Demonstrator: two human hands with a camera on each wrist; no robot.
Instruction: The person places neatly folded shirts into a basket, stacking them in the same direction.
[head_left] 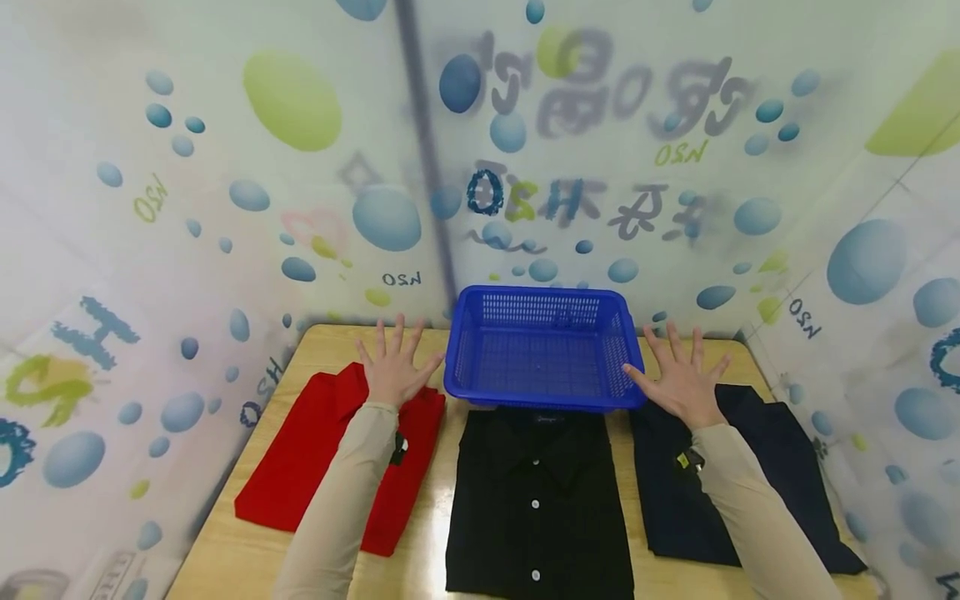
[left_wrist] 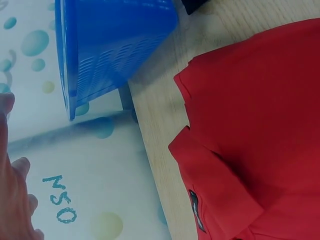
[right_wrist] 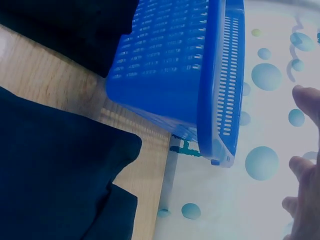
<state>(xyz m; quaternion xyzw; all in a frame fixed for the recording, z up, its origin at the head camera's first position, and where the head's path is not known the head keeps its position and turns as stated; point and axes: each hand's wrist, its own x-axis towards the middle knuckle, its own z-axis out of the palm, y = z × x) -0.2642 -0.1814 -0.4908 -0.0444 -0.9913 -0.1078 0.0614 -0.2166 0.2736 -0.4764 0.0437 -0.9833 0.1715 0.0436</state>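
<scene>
Fingers spread wide, my left hand (head_left: 393,371) hovers over the top of a folded red shirt (head_left: 300,450), holding nothing. My right hand (head_left: 681,385) is likewise spread and holds nothing, above a folded navy garment (head_left: 750,483) and close to the basket's right side. Between the hands, at the back of the table, stands a blue plastic basket (head_left: 540,400) with perforated walls and nothing inside. In front of it lies a folded black shirt (head_left: 570,517) with white buttons down its middle. The left wrist view shows the red shirt's collar (left_wrist: 215,190) with a dark label.
All of this is on a light wooden table (head_left: 427,533). White curtain-like walls (head_left: 300,208) printed with blue and green dots rise right behind the table and along both sides.
</scene>
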